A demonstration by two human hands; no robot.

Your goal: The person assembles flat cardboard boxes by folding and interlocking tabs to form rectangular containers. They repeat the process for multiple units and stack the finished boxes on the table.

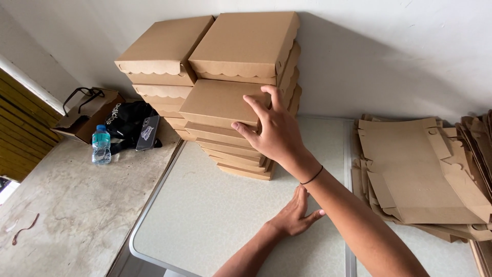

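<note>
Your right hand (274, 131) reaches to the far side of the worktop (205, 215), fingers spread open and laid against the front right corner of a folded brown cardboard box (218, 102). That box sits on the nearer of two tall box stacks (241, 154) against the far wall; it is pressed, not gripped. Your left hand (297, 215) lies flat and open on the worktop near you, palm down, holding nothing. To the right, a pile of unfolded cardboard blanks (425, 174) rests on the worktop. To the left, on a grey concrete ledge (72, 205), stand a water bottle (101, 145), a black bag (128, 123) and a brown paper bag (84, 115).
</note>
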